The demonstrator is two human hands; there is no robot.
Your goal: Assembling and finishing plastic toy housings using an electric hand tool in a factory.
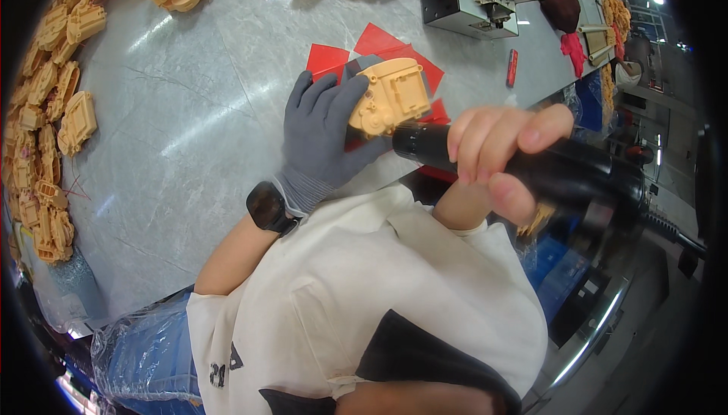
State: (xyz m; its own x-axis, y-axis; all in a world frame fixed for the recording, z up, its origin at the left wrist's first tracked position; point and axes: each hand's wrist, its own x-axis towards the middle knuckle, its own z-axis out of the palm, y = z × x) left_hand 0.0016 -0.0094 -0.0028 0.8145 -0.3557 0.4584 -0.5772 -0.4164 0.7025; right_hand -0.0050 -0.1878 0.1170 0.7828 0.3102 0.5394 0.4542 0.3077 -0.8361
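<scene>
The grey tabletop (152,210) spreads beneath and to the left of the left hand, with a heap of tan parts (49,111) well apart at its far left side; the black cylindrical tool (576,176) lies in the right hand (493,146), its long axis running from a tip near the left thumb outward to the right; the right hand, slightly blurred, is closed around the barrel, its short bare forearm rising from the sleeve below; the grey-gloved left hand (322,123) is half spread, fingers pointing away from the body, forefinger pressed on a tan housing (394,92), thumb stretched toward the tool's tip; the housing sits just right of these fingers, rectangular recess facing up, long axis seeming to slant away rightward; whether the tip touches it, I cannot tell; red sheets (327,60) lie around it; a black watch (269,206) circles the left wrist.
</scene>
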